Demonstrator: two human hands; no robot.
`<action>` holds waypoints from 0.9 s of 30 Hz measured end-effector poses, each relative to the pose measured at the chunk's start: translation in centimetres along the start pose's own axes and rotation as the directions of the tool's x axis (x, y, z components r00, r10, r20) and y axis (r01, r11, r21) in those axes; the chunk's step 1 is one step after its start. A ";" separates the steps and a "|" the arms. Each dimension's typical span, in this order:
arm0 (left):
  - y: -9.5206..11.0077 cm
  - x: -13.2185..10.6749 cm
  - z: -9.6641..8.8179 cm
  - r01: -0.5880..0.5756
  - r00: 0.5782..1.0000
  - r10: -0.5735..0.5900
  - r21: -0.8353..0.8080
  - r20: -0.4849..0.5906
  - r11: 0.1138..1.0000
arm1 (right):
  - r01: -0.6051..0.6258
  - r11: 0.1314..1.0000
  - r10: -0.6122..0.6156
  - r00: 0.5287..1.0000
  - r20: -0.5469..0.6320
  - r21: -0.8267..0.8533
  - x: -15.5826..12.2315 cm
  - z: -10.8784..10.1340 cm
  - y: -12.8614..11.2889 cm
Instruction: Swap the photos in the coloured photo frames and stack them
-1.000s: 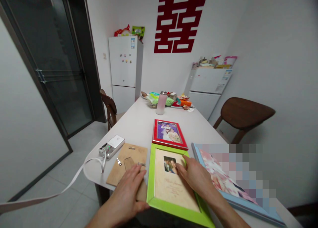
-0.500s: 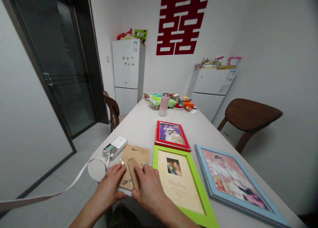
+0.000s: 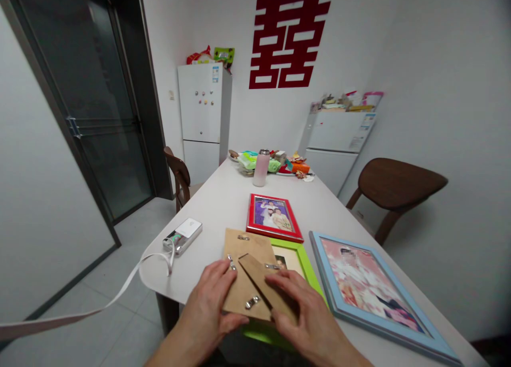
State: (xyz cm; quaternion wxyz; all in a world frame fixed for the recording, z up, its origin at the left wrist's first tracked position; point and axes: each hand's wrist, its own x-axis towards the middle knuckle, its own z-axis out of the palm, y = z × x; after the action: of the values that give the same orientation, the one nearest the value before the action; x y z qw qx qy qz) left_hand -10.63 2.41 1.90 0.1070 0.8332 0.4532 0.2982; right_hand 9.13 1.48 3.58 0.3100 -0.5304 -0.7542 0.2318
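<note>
Backing board [image 3: 241, 252] now sits over green frame [image 3: 305, 268]; we grasp it two-handed (left hand [image 3: 209, 303], right hand [image 3: 309, 319] on its edges).

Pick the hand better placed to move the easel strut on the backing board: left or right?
Right, probably: the right hand is already on the easel strut, while the left hand is at the far edge of the backing board, holding it.

Backing board [image 3: 245, 276] atop a picture frame [image 3: 300, 263], small device [image 3: 182, 236] left, second frame [image 3: 259, 203] behind, third frame [image 3: 324, 266] right.
</note>
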 end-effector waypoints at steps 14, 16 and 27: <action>2.9 2.3 5.0 0.091 0.945 -0.104 0.057 0.310 0.994 | -0.039 0.951 0.042 0.999 0.005 -0.307 -2.9 -0.6 6.9; 2.8 2.5 4.7 0.087 0.939 -0.109 0.081 0.327 0.993 | -0.009 0.940 0.006 1.000 -0.010 -0.340 -2.8 0.0 7.3; 2.2 1.4 4.8 0.023 0.945 -0.016 -0.016 0.327 1.000 | -0.101 0.863 0.033 0.989 -0.144 -0.495 -0.4 -0.9 8.4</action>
State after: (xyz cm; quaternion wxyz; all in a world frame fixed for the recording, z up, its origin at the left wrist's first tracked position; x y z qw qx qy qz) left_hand -5.67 2.72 -0.42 0.1918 0.8655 0.4344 0.1594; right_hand 15.40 3.91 -1.61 0.2025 -0.6324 -0.7477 0.0038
